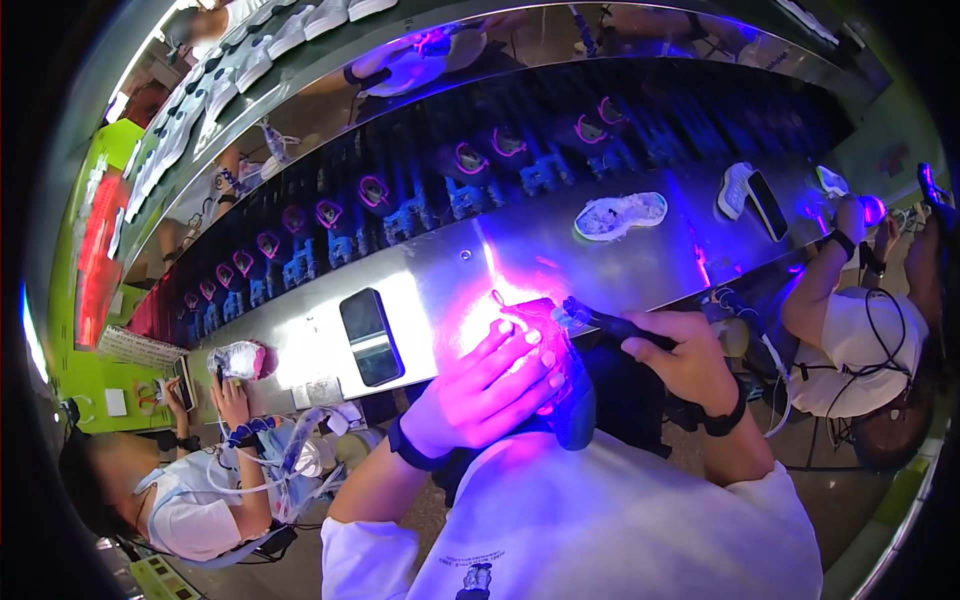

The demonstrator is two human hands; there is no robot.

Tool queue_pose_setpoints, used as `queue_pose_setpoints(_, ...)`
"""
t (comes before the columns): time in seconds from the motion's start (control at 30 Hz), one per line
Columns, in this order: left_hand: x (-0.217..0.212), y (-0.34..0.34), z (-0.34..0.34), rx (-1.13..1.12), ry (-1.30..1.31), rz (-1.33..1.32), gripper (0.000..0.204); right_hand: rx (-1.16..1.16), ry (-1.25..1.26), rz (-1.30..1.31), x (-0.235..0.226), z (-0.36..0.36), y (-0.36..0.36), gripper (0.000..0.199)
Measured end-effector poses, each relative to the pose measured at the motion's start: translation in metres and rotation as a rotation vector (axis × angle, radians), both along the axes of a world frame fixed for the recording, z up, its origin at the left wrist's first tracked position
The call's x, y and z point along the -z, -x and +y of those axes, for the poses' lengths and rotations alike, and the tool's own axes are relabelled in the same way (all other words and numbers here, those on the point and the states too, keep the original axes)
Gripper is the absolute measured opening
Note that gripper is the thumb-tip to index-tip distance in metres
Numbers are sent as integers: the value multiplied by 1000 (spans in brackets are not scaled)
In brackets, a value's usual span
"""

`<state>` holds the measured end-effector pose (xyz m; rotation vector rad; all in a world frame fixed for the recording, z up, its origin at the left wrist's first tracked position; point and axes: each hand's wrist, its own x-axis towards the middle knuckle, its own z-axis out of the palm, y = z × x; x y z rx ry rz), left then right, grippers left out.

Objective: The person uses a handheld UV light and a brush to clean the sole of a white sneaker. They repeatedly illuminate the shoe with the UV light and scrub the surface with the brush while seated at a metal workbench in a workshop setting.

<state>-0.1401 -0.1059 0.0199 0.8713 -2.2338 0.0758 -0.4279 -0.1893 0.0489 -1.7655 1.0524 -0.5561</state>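
1. Left hand (497, 375) is wrapped over a shoe (565, 400), fingers spread across its top. Strong pink-violet glare washes out most of the shoe, so only its dark blue lower edge reads clearly.
2. Right hand (688, 358) is closed around a dark pen-shaped tool (605, 322), with the tip pointing left at the glowing spot just above the left fingers. The tip itself is lost in the glare.
3. Shoe sits just below the near edge of the metal bench (560, 250), in front of the person's chest. What supports it from below is hidden by the hand and by the white shirt (600, 520).
4. Black bands sit on both wrists. A cable runs off past the right wrist, its end out of sight.
5. On the bench: a white shoe sole (620, 215) well apart from the hands, a dark phone-like slab (371, 336) to the left, and another shoe (750, 195) farther right.
6. Behind it, a row of dark fixtures with pink rings (470, 160); too dim to tell what they are.
7. Co-worker at left (200, 480) holds a wrapped shoe (238, 358), partly cut by the rim. Co-worker at right (850, 330) reaches to the bench; that person's hands are blurred by violet light.
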Motion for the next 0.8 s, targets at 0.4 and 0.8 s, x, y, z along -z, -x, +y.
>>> queue_pose_setpoints(0.4,27,20,-11,-246,-126,184,49,-32,-286,-161,25,-6,27,32)
queue_pose_setpoints(0.8,28,34,5,-450,-324,349,65,-17,-298,-187,41,24,29,33)
